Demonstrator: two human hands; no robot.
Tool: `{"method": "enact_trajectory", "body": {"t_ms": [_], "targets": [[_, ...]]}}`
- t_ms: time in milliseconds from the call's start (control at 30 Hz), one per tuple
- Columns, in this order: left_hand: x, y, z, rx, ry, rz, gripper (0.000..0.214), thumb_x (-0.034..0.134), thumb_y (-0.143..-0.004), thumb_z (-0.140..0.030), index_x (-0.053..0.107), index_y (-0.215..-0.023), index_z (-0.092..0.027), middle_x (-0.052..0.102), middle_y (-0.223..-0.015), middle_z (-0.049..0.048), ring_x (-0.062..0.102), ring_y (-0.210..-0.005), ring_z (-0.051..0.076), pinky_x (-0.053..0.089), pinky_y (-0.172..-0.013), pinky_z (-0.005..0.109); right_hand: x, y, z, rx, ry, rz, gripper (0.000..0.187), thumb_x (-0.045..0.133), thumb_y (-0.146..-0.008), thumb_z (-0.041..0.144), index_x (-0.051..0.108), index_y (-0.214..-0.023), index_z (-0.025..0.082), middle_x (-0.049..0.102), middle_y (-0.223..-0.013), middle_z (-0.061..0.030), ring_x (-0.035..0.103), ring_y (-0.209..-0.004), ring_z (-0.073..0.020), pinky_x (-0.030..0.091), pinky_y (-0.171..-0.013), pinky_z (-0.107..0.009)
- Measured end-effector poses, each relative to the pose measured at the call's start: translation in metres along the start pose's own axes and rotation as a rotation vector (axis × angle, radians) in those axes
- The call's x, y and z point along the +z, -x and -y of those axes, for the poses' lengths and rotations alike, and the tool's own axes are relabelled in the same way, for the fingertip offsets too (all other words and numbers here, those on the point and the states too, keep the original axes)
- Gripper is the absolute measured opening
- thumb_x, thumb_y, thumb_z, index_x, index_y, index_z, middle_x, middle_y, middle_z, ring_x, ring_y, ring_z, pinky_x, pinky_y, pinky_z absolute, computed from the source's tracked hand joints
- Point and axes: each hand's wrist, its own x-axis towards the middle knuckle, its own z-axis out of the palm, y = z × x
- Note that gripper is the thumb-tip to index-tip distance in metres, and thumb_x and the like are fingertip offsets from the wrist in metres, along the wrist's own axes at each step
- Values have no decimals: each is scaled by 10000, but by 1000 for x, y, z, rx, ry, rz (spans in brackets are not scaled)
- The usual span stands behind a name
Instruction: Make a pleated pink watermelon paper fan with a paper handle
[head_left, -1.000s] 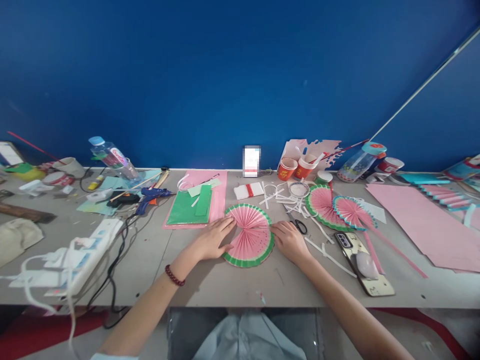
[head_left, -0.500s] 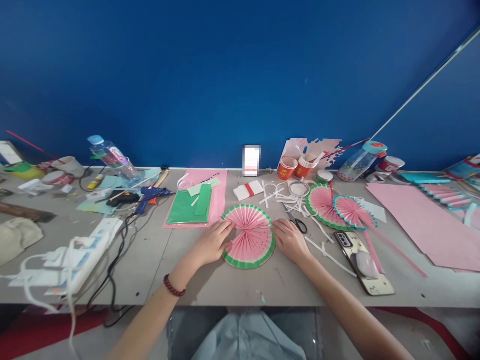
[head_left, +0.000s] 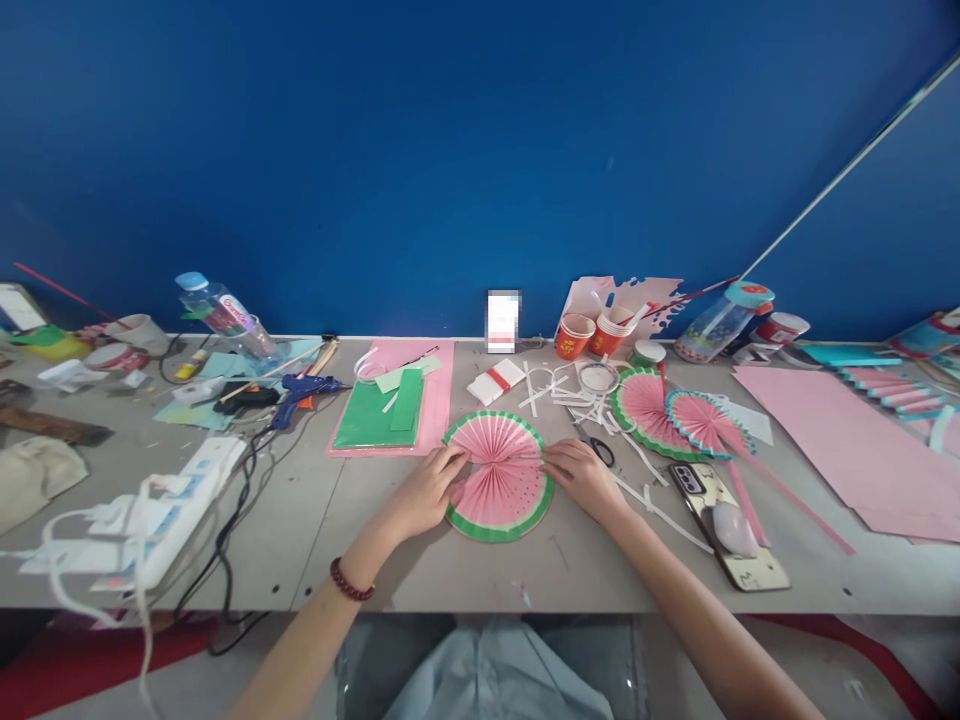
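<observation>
A round pleated paper fan [head_left: 498, 490], pink with a green rim and dark specks like a watermelon, lies spread in front of me. My left hand [head_left: 430, 490] grips its left edge where the two halves meet. On the opposite edge, my right hand [head_left: 585, 478] pinches the paper near the other seam. A pair of scissors [head_left: 602, 452] lies just beyond my right hand, partly covered by it. Past the fan is a white packet with a red band [head_left: 496, 382]. White paper strips [head_left: 551, 388] are scattered to its right.
Left of the fan are green paper sheets [head_left: 375, 422] on pink paper, a blue glue gun [head_left: 304, 395] and a power strip [head_left: 187, 510]. On the right lie finished-looking watermelon fans [head_left: 645, 405], a phone [head_left: 724, 540] and large pink sheets [head_left: 847, 450]. Orange paper cups [head_left: 576, 337] stand behind.
The fan's lower half has shifted slightly toward me and to the right. My right hand has moved a little on its edge; the white packet appears slightly turned.
</observation>
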Motion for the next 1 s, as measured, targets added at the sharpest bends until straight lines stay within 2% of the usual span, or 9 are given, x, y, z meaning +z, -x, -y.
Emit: {"method": "enact_trajectory", "body": {"t_ms": [267, 400, 633, 700, 867, 1000], "targets": [[6, -3, -8, -17, -47, -64, 374, 449, -870, -99, 499, -1229, -193, 535, -1195, 103, 516, -1111, 248, 486, -953, 450, 0, -4, 3, 74, -56, 14, 119, 615, -868, 286, 692, -836, 200, 707, -882, -82, 630, -864, -239, 522, -804, -411], [8, -3, -8, -3, -75, -62, 307, 431, -914, -158, 500, -1212, -194, 543, -1180, 100, 517, -1096, 249, 477, -950, 453, -4, -4, 7, 134, -78, 64, 213, 693, -800, 374, 668, -914, 195, 675, -943, -94, 610, -931, -256, 510, -839, -424], [8, -3, -7, -1, -55, -82, 316, 450, -942, -283, 495, -1245, -203, 551, -1178, 101, 529, -1088, 250, 487, -933, 445, -9, -5, 11, 167, -86, 150, 298, 672, -823, 342, 622, -1084, 208, 639, -1012, -87, 577, -985, -255, 497, -868, -423], [8, -4, -6, -1, -22, -93, 310, 460, -940, -281, 508, -1238, -212, 551, -1173, 97, 536, -1079, 243, 493, -927, 441, -7, -5, 11, 161, -65, 144, 281, 660, -834, 321, 632, -1090, 208, 640, -989, -87, 582, -961, -252, 503, -851, -415], [10, -6, -3, -36, 76, -137, 257, 509, -913, -214, 571, -1162, -231, 558, -1140, 77, 547, -1069, 220, 503, -920, 423, -1, -6, 8, 131, -20, 91, 145, 623, -862, 291, 689, -961, 208, 644, -903, -83, 592, -888, -238, 513, -796, -384], [11, -8, -2, -44, 113, -161, 235, 529, -898, -189, 609, -1114, -232, 575, -1116, 76, 558, -1056, 214, 505, -916, 414, 1, -5, 8, 119, 10, 72, 170, 600, -879, 311, 692, -993, 224, 655, -892, -76, 596, -871, -231, 507, -788, -373]]}}
